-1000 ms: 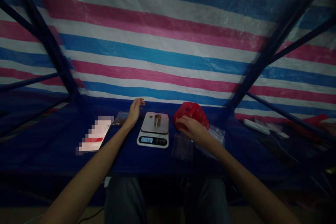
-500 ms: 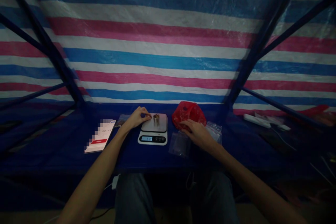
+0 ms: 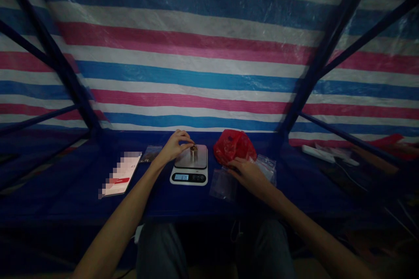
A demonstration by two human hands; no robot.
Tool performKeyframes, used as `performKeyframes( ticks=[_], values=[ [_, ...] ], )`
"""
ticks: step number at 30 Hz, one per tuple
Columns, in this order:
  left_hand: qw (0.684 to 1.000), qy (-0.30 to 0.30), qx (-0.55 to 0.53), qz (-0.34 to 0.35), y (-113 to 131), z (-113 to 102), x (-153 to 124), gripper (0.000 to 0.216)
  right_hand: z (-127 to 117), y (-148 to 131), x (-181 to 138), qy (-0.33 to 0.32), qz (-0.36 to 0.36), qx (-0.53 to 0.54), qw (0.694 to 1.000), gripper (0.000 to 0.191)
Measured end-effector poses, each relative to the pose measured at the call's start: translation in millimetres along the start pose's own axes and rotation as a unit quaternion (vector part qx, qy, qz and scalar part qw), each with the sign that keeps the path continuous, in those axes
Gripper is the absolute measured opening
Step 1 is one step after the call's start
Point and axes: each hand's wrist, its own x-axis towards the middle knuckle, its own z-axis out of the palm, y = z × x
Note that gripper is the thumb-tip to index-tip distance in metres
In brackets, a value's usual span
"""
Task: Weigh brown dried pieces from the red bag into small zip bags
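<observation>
A small metal cup point(image 3: 194, 153) stands upright on the steel plate of a white digital scale point(image 3: 189, 176). Small dark bits show at its mouth. My left hand point(image 3: 176, 145) reaches over the plate from the left, thumb and fingers pinched at the cup's rim; whatever is between them is too small to name. On the right, a crumpled red plastic bag point(image 3: 231, 146) lies with its mouth open. My right hand point(image 3: 248, 174) rests at its front edge with fingers curled together, their tips partly hidden. Just below those fingers lies a clear zip bag point(image 3: 223, 185).
Left of the scale lie a lit phone point(image 3: 122, 176) and a clear bag with small dark pieces point(image 3: 151, 154). More clear zip bags point(image 3: 266, 166) sit behind my right wrist. Blue metal posts point(image 3: 303, 91) and a striped sheet point(image 3: 196, 69) bound the blue table. White objects point(image 3: 317, 154) lie far right.
My left hand has moved right, from the plate's left side to the cup's mouth. My right hand stays by the red bag. The view has shifted slightly.
</observation>
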Motion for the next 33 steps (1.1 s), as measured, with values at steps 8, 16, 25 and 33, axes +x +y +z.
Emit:
performKeyframes(
  ticks=[8, 16, 25, 33],
  values=[
    [0.999, 0.049, 0.001, 0.009, -3.1, -5.3, -2.0, 0.02, 12.8, 0.7, 5.9, -0.019, 0.008, -0.001, 1.0, 0.02],
    [0.989, 0.146, -0.01, -0.016, 2.8, -11.5, -7.9, 0.023, 18.6, 6.3, 10.0, -0.023, 0.048, 0.054, 0.997, 0.006],
    [0.992, 0.121, -0.038, -0.006, 11.2, -8.6, -8.9, 0.025, 18.1, 1.3, 11.7, -0.011, 0.052, 0.062, 0.997, 0.01],
    [0.99, 0.135, -0.041, -0.028, 2.8, -4.1, -11.8, 0.022, 32.4, -8.6, 35.3, 0.064, 0.015, -0.099, 0.993, 0.015]
  ],
)
